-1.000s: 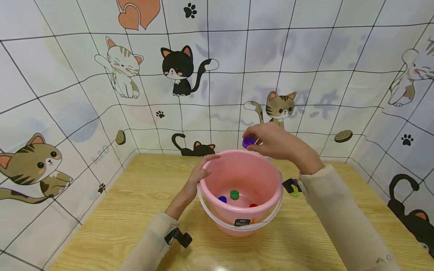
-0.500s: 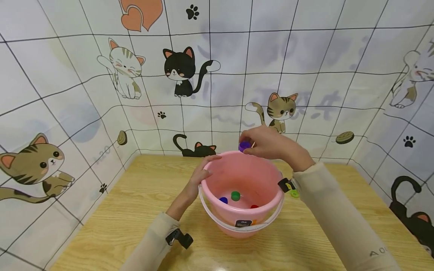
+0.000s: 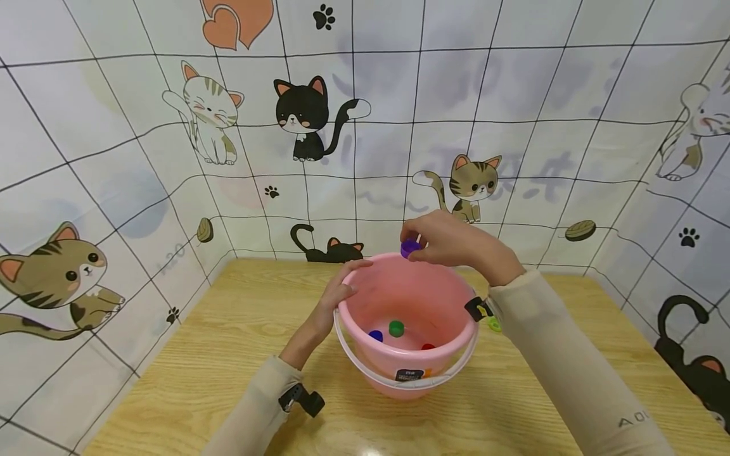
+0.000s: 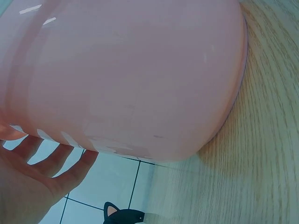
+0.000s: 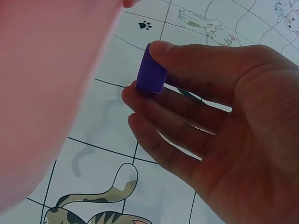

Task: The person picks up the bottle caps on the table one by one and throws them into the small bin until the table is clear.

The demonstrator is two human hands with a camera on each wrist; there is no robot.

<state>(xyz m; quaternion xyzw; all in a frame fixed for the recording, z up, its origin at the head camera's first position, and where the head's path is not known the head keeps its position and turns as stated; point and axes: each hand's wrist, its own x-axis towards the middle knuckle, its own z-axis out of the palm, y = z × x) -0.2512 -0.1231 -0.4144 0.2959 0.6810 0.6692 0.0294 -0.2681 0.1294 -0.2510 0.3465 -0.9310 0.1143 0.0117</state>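
Observation:
A pink bucket [image 3: 408,304] with a white handle [image 3: 406,384] stands on the wooden table. My left hand [image 3: 332,297] grips its rim at the left, thumb over the edge; in the left wrist view the fingers [image 4: 70,170] reach behind the bucket wall. Just above the far rim, my right hand [image 3: 447,239] pinches a purple bottle cap [image 3: 409,249]; its ribbed side shows in the right wrist view, between thumb and fingers. Inside the bucket lie a green cap [image 3: 396,328], a blue cap [image 3: 376,335] and a red one [image 3: 428,347], partly hidden by the near rim.
A small yellow-green object [image 3: 494,324] lies on the wooden table [image 3: 239,335] right of the bucket, partly hidden by the right wrist's black camera [image 3: 478,309]. Behind the table hangs a white cloth [image 3: 376,152] with a grid and cartoon cats.
My right hand has moved slightly left and down with the purple bottle cap, closer to the bucket's far rim. My left hand keeps its grip on the bucket.

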